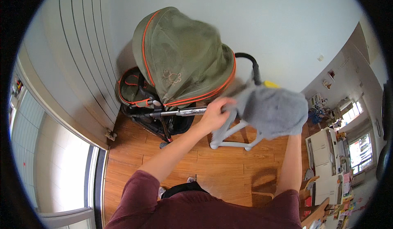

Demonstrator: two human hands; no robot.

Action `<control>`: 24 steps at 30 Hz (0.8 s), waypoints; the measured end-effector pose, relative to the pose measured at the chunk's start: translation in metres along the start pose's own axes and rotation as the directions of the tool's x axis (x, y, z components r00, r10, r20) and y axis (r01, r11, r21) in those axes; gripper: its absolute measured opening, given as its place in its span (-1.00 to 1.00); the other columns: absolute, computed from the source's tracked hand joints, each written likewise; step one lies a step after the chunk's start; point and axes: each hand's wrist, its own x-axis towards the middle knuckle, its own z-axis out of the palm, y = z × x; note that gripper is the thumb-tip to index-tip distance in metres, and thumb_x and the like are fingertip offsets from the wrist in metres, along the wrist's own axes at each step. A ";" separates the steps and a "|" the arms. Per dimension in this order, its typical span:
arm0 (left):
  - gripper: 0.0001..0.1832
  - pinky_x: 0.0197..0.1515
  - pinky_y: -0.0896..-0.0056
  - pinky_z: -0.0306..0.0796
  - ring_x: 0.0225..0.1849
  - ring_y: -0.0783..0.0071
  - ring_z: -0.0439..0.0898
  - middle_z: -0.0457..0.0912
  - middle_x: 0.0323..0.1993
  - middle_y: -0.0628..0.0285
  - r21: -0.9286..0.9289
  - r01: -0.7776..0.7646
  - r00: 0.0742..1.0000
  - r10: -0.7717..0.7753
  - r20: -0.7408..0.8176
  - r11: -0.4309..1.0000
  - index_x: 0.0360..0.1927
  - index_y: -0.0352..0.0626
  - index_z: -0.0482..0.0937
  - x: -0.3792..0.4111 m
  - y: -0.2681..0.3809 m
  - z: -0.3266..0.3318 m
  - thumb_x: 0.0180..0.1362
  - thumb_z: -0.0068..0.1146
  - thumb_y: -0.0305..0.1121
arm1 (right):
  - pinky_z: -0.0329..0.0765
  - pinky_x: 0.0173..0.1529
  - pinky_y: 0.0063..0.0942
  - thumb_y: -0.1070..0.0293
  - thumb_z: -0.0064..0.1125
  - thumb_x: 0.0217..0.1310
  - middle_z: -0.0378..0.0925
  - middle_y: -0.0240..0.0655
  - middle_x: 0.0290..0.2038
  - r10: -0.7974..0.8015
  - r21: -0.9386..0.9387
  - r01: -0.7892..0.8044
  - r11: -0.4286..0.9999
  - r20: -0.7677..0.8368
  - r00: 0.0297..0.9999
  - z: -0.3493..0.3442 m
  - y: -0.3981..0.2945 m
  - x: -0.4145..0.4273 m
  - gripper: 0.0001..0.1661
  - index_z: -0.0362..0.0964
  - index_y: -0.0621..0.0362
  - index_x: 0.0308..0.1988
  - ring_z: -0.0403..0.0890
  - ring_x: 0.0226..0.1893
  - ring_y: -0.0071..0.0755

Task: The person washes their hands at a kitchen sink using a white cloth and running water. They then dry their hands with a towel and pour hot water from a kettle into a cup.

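A grey fabric item (276,112), shaped somewhat like a cap and blurred by motion, is held up in front of me on the right. My left hand (216,113) has its fingers curled on the cloth's left edge, just past the end of a stroller's silver tube (190,111). My right forearm runs up to the lower right of the cloth, which covers my right hand. The stroller's olive-green canopy (187,57) with orange piping rises left of the cloth. Behind and below the cloth are the legs of a light-grey plastic stool or chair (235,144).
A pale blue wall (270,23) backs the stroller. Wood flooring (184,160) lies underfoot, with a doorway (101,179) at left. White cabinets (322,161) and a wooden chair (316,212) stand at right. A yellow part (271,84) shows behind the cloth.
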 end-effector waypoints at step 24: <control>-0.67 -0.16 0.23 0.35 -0.22 0.13 0.48 0.53 -0.31 0.05 0.657 0.754 0.145 -0.967 -0.210 -0.030 -0.25 -0.11 0.49 -0.347 -0.055 -0.022 -0.07 -0.07 -0.18 | 0.38 -0.48 -0.53 0.30 0.03 -0.06 0.40 -0.39 -0.52 -0.248 0.026 0.247 0.969 0.145 0.958 0.096 0.128 0.111 -0.86 0.33 0.12 -0.47 0.46 -0.51 -0.42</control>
